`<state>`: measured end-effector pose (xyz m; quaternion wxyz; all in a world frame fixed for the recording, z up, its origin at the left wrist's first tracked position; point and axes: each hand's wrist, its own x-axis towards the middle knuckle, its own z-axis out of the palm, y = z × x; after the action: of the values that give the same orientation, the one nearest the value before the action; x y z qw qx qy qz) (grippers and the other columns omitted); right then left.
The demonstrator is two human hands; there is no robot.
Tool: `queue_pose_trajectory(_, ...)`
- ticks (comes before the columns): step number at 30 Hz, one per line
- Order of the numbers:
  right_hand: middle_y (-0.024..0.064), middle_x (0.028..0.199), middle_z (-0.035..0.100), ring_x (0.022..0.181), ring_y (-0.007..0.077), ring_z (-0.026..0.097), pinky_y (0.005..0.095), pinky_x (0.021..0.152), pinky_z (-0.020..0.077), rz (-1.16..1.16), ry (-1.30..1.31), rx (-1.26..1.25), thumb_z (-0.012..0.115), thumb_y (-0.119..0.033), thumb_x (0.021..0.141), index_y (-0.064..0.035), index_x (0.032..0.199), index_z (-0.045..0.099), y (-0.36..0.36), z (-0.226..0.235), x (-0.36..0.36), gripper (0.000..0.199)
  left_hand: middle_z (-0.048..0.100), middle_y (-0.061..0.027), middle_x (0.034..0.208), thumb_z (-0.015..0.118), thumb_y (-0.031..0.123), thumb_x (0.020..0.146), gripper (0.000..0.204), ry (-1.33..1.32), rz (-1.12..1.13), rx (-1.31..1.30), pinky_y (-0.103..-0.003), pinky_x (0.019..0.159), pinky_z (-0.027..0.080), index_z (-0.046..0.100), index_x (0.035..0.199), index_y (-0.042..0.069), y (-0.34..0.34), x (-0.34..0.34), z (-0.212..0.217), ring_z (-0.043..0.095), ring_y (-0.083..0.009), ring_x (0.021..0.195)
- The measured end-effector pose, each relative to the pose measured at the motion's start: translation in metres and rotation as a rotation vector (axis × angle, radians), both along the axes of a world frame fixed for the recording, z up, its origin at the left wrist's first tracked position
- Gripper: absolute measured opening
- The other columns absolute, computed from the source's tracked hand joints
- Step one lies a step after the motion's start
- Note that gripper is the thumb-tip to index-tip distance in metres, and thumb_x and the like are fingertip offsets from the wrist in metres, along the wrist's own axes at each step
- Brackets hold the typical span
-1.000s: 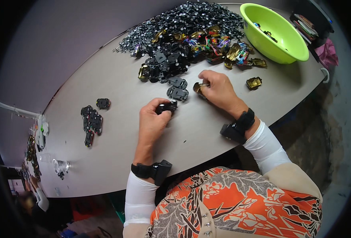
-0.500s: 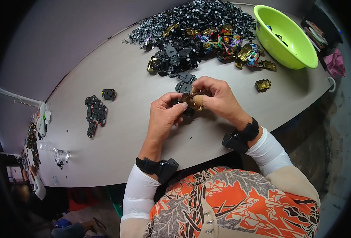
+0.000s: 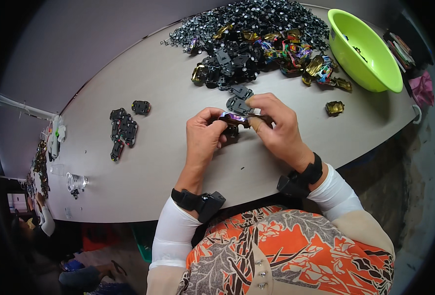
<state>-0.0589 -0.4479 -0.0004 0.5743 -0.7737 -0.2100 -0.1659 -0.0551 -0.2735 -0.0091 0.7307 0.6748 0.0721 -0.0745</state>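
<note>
Between both hands, just above the near part of the table, is a shiny toy car body shell (image 3: 234,117) with purple and white colouring. My left hand (image 3: 203,137) pinches its left end between thumb and fingers. At the other end, the thumb and bent fingers of my right hand (image 3: 281,127) close on it. Underneath the shell a dark part (image 3: 232,131) shows, partly hidden by the hands. Right behind my fingers lie two grey toy car chassis (image 3: 239,105), one partly covered by the right hand.
A heap of small wheel sets (image 3: 256,17) fills the far edge. Before it are piled black chassis (image 3: 227,66) and colourful shells (image 3: 291,54). A green basin (image 3: 370,73) stands far right, near one gold shell (image 3: 334,108). Dark toy cars (image 3: 124,129) sit left, beyond a clear cup (image 3: 75,182).
The shell has been turned: its gold hollow inside faced up before, and its coloured outer side shows now. Both hands still hold it. The whole view has shifted slightly.
</note>
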Motion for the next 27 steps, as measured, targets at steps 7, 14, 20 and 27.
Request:
queue_pose_trajectory(7, -0.0012, 0.066, 0.052, 0.058, 0.0041, 0.046, 0.0204, 0.050, 0.0365, 0.388, 0.608, 0.095, 0.066, -0.006, 0.072, -0.0001, 0.089, 0.060, -0.013, -0.005, 0.004, 0.020, 0.060, -0.0027, 0.069, 0.055, 0.002, 0.074, 0.019, -0.001, -0.158, 0.034, -0.017, 0.038, 0.037, 0.063, 0.091, 0.001, -0.002, -0.002, 0.001, 0.050, -0.0041, 0.046)
queue_pose_trajectory(14, -0.0024, 0.075, 0.056, 0.065, 0.0025, 0.048, 0.0188, 0.058, 0.0404, 0.374, 0.617, 0.299, 0.065, -0.004, 0.073, -0.0020, 0.090, 0.058, -0.013, -0.003, 0.008, 0.018, 0.062, -0.0074, 0.078, 0.065, 0.003, 0.077, 0.025, 0.107, -0.182, -0.320, -0.020, 0.045, 0.048, 0.059, 0.101, -0.002, 0.003, 0.001, 0.000, 0.058, -0.0093, 0.054)
queue_pose_trajectory(20, -0.0010, 0.081, 0.059, 0.071, 0.0031, 0.052, 0.0186, 0.064, 0.0429, 0.423, 0.590, 0.378, 0.067, -0.004, 0.074, -0.0034, 0.095, 0.056, -0.016, -0.001, 0.009, 0.024, 0.062, -0.0120, 0.090, 0.067, -0.004, 0.073, 0.037, 0.055, -0.234, -0.465, -0.025, 0.059, 0.057, 0.056, 0.108, -0.005, 0.000, -0.002, 0.007, 0.062, -0.0140, 0.066)
queue_pose_trajectory(27, -0.0003, 0.081, 0.058, 0.063, 0.0011, 0.047, 0.0166, 0.051, 0.0372, 0.448, 0.695, 0.568, 0.066, -0.002, 0.076, -0.0045, 0.100, 0.054, -0.019, 0.007, 0.006, 0.027, 0.063, -0.0137, 0.093, 0.066, -0.003, 0.073, 0.040, -0.034, -0.232, -0.439, -0.030, 0.064, 0.058, 0.054, 0.112, -0.006, 0.003, -0.003, 0.006, 0.064, -0.0176, 0.072)
